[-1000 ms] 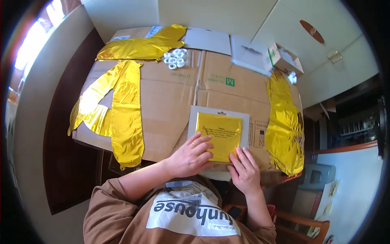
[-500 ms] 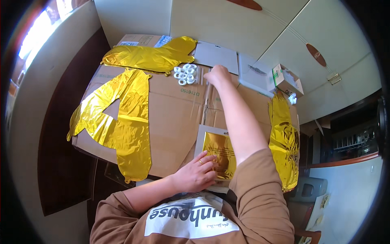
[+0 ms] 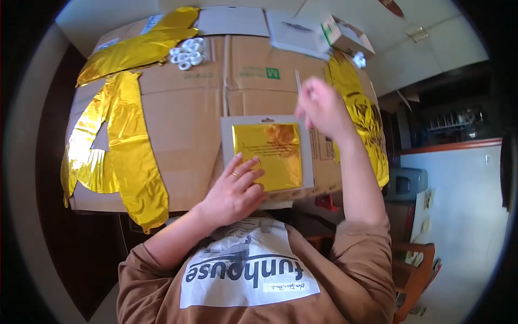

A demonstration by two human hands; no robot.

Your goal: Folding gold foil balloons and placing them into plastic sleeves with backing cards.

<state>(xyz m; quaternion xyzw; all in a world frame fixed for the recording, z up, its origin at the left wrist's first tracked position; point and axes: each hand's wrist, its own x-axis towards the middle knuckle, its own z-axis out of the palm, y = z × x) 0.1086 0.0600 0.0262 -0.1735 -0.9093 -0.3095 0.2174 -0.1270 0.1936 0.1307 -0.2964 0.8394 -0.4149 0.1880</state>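
Under my left hand (image 3: 231, 193) lies a folded gold foil balloon (image 3: 278, 167) on a pale card (image 3: 307, 167) with a hanging slot. The left fingers are stretched out and rest on the foil's left part. My right hand (image 3: 324, 110), slightly blurred, is raised beyond the card's right corner. Its fingers are closed on a thin pale straw (image 3: 298, 81) that points away from me. Flat on the left is an A-shaped gold foil balloon (image 3: 127, 156). A second gold balloon (image 3: 127, 51) lies behind it, and another, crumpled one (image 3: 369, 140) lies along the right edge.
Brown cardboard (image 3: 189, 124) covers the work surface. Several small white rings or rolls (image 3: 186, 53) are heaped at the far left. A pale card (image 3: 234, 21) lies at the back, near an open box (image 3: 348, 35). A grey stool (image 3: 406, 183) stands to the right.
My right hand has come back toward me and to the right from beside the white rings, now holding the straw. My left hand stays on the folded balloon. The whole view has shifted.
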